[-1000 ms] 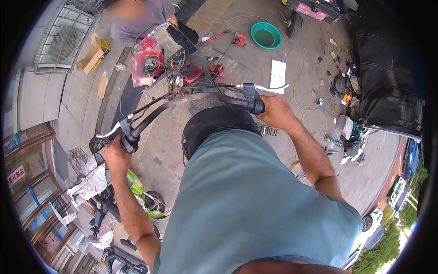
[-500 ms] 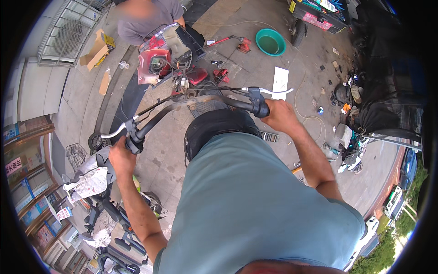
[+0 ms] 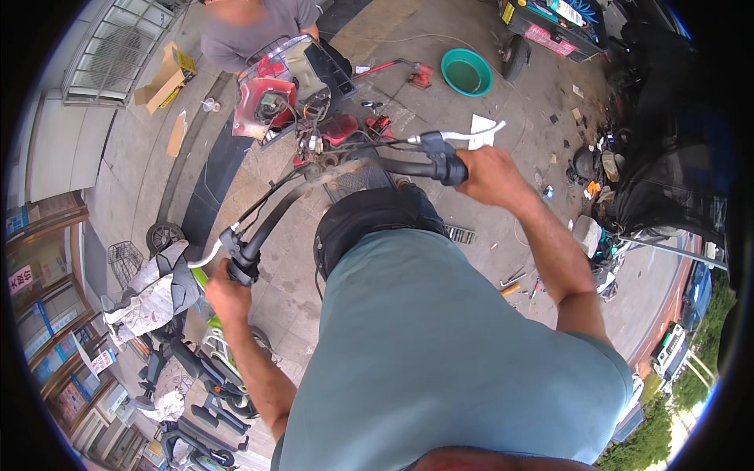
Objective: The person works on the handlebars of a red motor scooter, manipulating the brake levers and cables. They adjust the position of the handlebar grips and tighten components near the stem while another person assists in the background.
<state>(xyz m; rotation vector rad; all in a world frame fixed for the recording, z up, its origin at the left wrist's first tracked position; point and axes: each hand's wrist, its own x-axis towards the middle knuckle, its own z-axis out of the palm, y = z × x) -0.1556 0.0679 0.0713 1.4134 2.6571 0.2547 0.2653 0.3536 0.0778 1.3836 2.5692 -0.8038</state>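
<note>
Handlebar (image 3: pixel 345 169): one, black, rust-worn at the middle; spans the centre of the scene before the wearer's body, left end nearer than the right.
Left hand (image 3: pixel 228 297): at the bar's left end, fingers closed round the grip; white brake lever (image 3: pixel 206 255) just beyond.
Right hand (image 3: pixel 491 179): at the bar's right end, fingers wrapped round the grip; second white lever (image 3: pixel 495 129) on its far side, apart from the hand.
Red bodywork panel (image 3: pixel 246 116): one, far left of centre, among stripped vehicle parts.
Person in a grey shirt (image 3: pixel 243 39): one, far left, just behind those parts.
Green basin (image 3: pixel 485 78): one, round, far right of centre on the paving, liquid inside.
Tyre (image 3: pixel 516 56): one, dark, just right of the basin.
White sheet (image 3: pixel 479 123): one, partly hidden by the right lever.
Cardboard box (image 3: pixel 163 86): one, open, far left.
Wire basket (image 3: pixel 126 263): one, left, beside a small wheel (image 3: pixel 163 237).
Pale cloth (image 3: pixel 153 302): one, crumpled, left of the left hand.
Yellow-handled tool (image 3: pixel 510 290): one, on the ground, right, near the wearer's torso.
</note>
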